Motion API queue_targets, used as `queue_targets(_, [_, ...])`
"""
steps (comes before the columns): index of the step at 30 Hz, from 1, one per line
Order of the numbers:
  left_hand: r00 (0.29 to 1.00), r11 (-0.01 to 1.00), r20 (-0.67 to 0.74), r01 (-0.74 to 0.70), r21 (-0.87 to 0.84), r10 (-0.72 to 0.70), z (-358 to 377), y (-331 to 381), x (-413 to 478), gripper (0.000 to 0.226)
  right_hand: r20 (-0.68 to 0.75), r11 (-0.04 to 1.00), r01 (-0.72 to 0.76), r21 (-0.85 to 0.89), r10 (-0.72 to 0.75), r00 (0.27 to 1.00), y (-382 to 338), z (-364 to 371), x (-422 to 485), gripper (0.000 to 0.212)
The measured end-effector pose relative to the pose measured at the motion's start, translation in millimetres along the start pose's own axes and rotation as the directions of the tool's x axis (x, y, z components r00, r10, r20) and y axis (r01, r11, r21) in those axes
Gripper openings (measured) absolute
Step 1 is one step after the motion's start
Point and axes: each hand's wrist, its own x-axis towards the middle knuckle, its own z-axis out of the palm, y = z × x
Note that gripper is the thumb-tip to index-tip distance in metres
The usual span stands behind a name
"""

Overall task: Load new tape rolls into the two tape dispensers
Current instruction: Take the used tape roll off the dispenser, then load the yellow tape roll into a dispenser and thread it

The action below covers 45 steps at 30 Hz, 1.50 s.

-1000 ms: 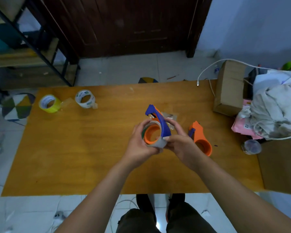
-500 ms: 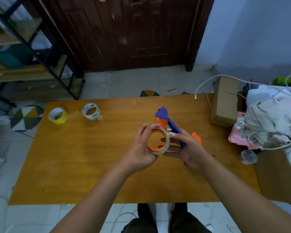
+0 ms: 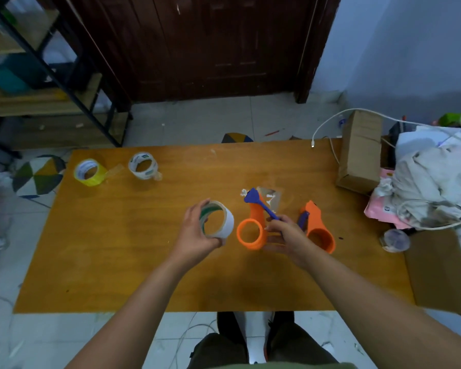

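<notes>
My left hand [image 3: 197, 233] grips a nearly spent tape core [image 3: 218, 219], white outside with green print inside, held just left of the dispenser. My right hand [image 3: 285, 234] holds an orange tape dispenser [image 3: 252, 230] with a blue handle; its round hub is bare. A second orange dispenser [image 3: 317, 227] lies on the wooden table [image 3: 133, 249] just right of my right hand. Two fresh rolls stand at the table's far left: a yellow roll [image 3: 89, 172] and a clear roll [image 3: 143, 165].
A cardboard box [image 3: 359, 153], a white cable [image 3: 328, 129] and a heap of cloth [image 3: 431, 187] crowd the right end. A small clear lid [image 3: 394, 239] lies near the right edge. A scrap of clear film [image 3: 273, 197] lies behind the dispenser. A metal shelf [image 3: 51, 75] stands far left.
The tape core was on the dispenser's hub before; my left hand has pulled it off to the left. The hub now shows empty in my right hand.
</notes>
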Motion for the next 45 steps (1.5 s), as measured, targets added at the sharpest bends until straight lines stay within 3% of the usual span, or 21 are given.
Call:
queue_targets(8, [0.987, 0.988, 0.048, 0.153, -0.019, -0.152, 15, -48, -16, 0.112, -0.220, 0.965, -0.068, -0.254, 0.011, 0.975, 17, 3, 27, 0.018])
queue_targets(11, [0.983, 0.985, 0.061, 0.172, -0.020, -0.170, 17, -51, -17, 0.113, -0.237, 0.910, -0.080, -0.407, -0.020, 0.971, 17, 1, 25, 0.034])
queue_targets(15, [0.977, 0.979, 0.073, 0.202, -0.039, -0.199, 21, -50, -18, 0.113, -0.225, 0.831, -0.057, -0.554, -0.083, 0.971, 14, -2, 21, 0.077])
queue_targets(18, [0.977, 0.979, 0.064, 0.204, -0.029, -0.202, 23, -43, -19, 0.114, -0.191, 0.786, -0.031, -0.617, -0.112, 0.975, 3, 1, 8, 0.086])
queue_targets(25, [0.992, 0.979, -0.027, 0.130, 0.156, -0.127, 11, -13, -29, 0.115, 0.046, 0.567, 0.289, -0.771, -0.403, 0.914, -39, 20, -24, 0.069])
queue_targets(29, [0.988, 0.960, -0.109, 0.133, 0.248, -0.109, -16, 0, -34, 0.113, 0.209, 0.443, 0.410, -0.797, -0.435, 0.876, -69, 52, -35, 0.048])
queue_targets(33, [0.975, 0.919, -0.197, 0.170, 0.355, -0.104, -56, 0, -31, 0.111, 0.258, 0.374, 0.445, -0.813, -0.454, 0.853, -86, 93, -38, 0.040])
queue_targets(39, [0.963, 0.899, -0.251, 0.194, 0.392, -0.098, -133, -41, -14, 0.113, 0.267, 0.379, 0.474, -0.795, -0.483, 0.834, -86, 168, -29, 0.040])
queue_targets(45, [0.974, 0.894, -0.205, 0.173, 0.414, -0.093, -229, -108, 12, 0.112, 0.181, 0.453, 0.438, -0.777, -0.506, 0.844, -68, 276, -16, 0.046])
